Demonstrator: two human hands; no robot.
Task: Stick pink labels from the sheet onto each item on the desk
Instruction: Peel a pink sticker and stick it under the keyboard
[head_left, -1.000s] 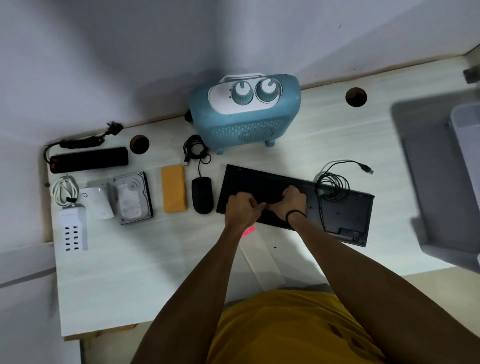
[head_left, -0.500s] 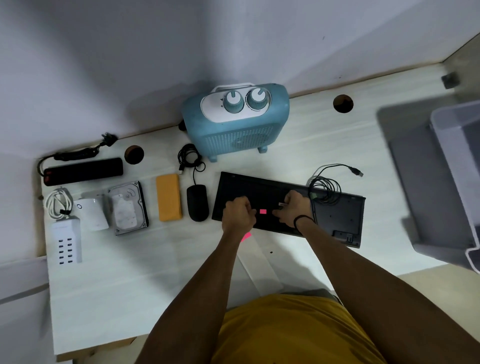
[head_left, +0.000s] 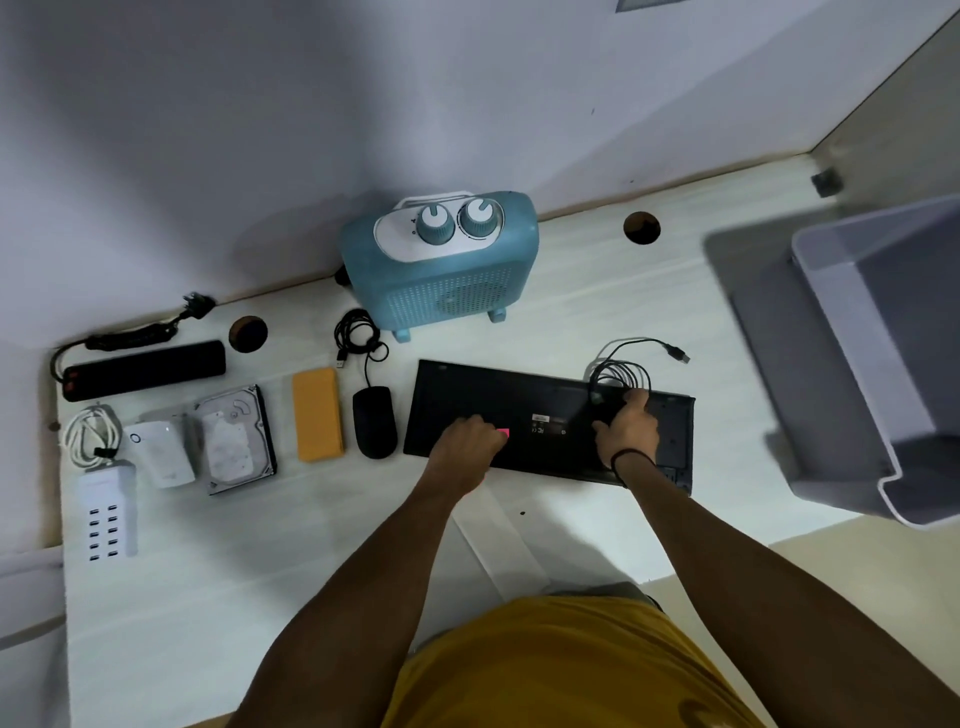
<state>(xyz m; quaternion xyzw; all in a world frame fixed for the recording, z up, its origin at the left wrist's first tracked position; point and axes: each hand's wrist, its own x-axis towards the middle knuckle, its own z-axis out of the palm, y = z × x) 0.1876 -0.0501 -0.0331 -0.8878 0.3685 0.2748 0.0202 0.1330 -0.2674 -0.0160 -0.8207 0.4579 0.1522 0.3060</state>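
A black keyboard (head_left: 550, 395) lies face down at the middle of the desk with a pink label (head_left: 503, 433) stuck on its back. My left hand (head_left: 465, 447) is curled, its knuckles and fingertips at the label's left edge, partly covering it. Farther right, my right hand (head_left: 628, 431) rests flat on the keyboard, fingers apart, beside its coiled cable (head_left: 621, 371). The white label sheet (head_left: 498, 545) lies on the desk between my forearms; no pink shows on it.
Left of the keyboard sit a black mouse (head_left: 373, 421), an orange case (head_left: 316, 413), a hard drive (head_left: 234, 439), a white adapter (head_left: 161, 452), a white multi-port charger (head_left: 106, 512) and a black power strip (head_left: 145, 366). A blue heater (head_left: 441, 280) stands behind. A grey bin (head_left: 872, 353) is at right.
My hands were together over the keyboard's middle; they have parted, which uncovered the pink label. My right hand has slid right to the cable end, and my left stays by the label.
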